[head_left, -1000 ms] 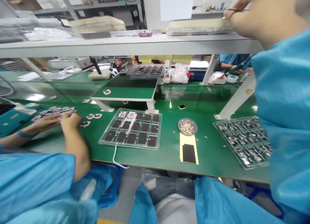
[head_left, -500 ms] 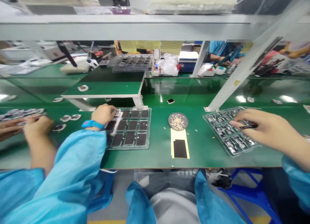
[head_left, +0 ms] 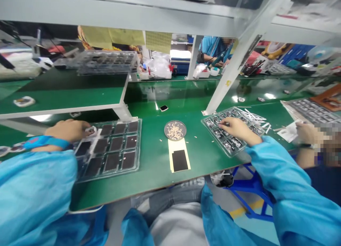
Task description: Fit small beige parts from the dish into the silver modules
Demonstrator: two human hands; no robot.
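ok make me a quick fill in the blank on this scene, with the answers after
1. The wristband by the left hand is ____ in colour.
2. The person's ____ hand is over the tray of silvery parts.
3. The black rectangle lies on a ____ sheet.

Missing words: blue; right; yellow.
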